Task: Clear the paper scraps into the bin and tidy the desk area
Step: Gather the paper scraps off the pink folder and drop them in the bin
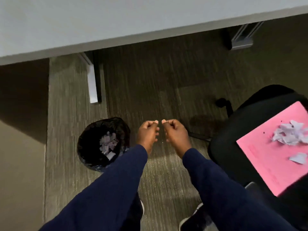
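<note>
**Scrap Transfer: Chair Seat to Bin**

Carpeted floor fills the view beneath the edge of a pale desk [116, 22]. A round bin [86, 147] with a black liner stands on the carpet to the person's left; it already holds some pale paper scraps [107, 144].

Both hands hang over bare carpet between the bin and a black office chair [233, 130]. The left hand [147, 133] and the right hand [176, 134] are loosely curled with thumbs near each other. No paper shows in either; whether the fingers enclose a small fragment cannot be told.

Remaining material: a pink folder [266, 155] lies on the chair seat. On it sit a heap of torn scraps [290, 133] and one separate torn piece [298, 158] just nearer the person.

Recommended procedure for the step in hand:

1. Reach right to the folder and gather the heap with both hands cupped, since the pieces look light and likely to scatter.
2. Alternatively, lift the folder level, carry it over the bin, and tilt it so the scraps slide off.
3. Release directly above the bin opening, low, to limit spill onto the carpet.
4. Check the carpet for stray flecks afterwards.
</note>
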`<move>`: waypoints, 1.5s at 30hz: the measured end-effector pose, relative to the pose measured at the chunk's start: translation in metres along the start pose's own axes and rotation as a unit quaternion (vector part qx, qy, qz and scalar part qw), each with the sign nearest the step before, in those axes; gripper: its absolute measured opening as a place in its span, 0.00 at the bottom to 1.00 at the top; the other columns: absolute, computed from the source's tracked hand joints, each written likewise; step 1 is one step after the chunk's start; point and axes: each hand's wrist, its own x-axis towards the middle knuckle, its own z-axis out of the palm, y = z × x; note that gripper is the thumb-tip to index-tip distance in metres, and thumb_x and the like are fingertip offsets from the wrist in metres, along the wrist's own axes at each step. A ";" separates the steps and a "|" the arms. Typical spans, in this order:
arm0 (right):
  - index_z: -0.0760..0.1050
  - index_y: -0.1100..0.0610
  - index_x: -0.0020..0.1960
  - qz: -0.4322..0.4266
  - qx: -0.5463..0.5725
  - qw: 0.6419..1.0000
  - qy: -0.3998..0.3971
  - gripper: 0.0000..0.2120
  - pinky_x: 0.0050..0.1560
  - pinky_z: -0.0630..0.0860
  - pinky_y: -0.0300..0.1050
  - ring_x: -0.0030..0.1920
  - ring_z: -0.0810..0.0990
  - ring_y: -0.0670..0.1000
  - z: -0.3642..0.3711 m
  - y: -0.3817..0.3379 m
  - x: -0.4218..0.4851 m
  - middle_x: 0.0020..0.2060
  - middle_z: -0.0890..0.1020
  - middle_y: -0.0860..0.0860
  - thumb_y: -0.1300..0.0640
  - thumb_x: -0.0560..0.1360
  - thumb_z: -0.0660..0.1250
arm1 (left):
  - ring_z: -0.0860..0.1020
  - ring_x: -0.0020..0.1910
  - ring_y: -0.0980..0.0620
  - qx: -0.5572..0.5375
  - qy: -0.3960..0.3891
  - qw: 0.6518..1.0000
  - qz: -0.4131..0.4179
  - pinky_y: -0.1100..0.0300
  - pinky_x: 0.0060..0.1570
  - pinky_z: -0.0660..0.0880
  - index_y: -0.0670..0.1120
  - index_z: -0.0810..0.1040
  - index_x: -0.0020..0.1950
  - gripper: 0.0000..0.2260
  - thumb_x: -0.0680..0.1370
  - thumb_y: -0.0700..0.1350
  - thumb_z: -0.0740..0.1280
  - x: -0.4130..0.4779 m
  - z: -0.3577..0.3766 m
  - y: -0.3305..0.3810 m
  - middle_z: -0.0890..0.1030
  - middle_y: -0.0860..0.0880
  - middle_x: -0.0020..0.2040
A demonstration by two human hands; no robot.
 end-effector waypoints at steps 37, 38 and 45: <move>0.44 0.45 0.81 0.168 -0.229 0.911 0.300 0.56 0.62 0.72 0.55 0.72 0.62 0.61 -0.457 0.189 0.004 0.80 0.45 0.53 0.39 0.67 0.77 | 0.68 0.70 0.39 0.625 -0.145 0.658 0.394 0.45 0.60 0.74 0.55 0.46 0.81 0.44 0.74 0.65 0.68 -0.090 0.469 -0.055 0.60 0.41 0.74; 0.44 0.45 0.81 0.166 -0.238 0.911 0.294 0.57 0.62 0.72 0.55 0.73 0.62 0.61 -0.461 0.190 0.007 0.81 0.45 0.53 0.39 0.66 0.78 | 0.69 0.68 0.39 0.628 -0.143 0.655 0.396 0.45 0.59 0.75 0.56 0.46 0.81 0.43 0.74 0.66 0.67 -0.088 0.471 -0.055 0.60 0.41 0.73; 0.51 0.50 0.80 0.122 -0.258 0.917 0.279 0.51 0.58 0.72 0.54 0.67 0.69 0.62 -0.467 0.200 0.018 0.75 0.60 0.52 0.44 0.68 0.78 | 0.71 0.60 0.38 0.640 -0.141 0.651 0.384 0.47 0.50 0.73 0.52 0.63 0.74 0.24 0.80 0.55 0.65 -0.084 0.481 -0.060 0.61 0.40 0.70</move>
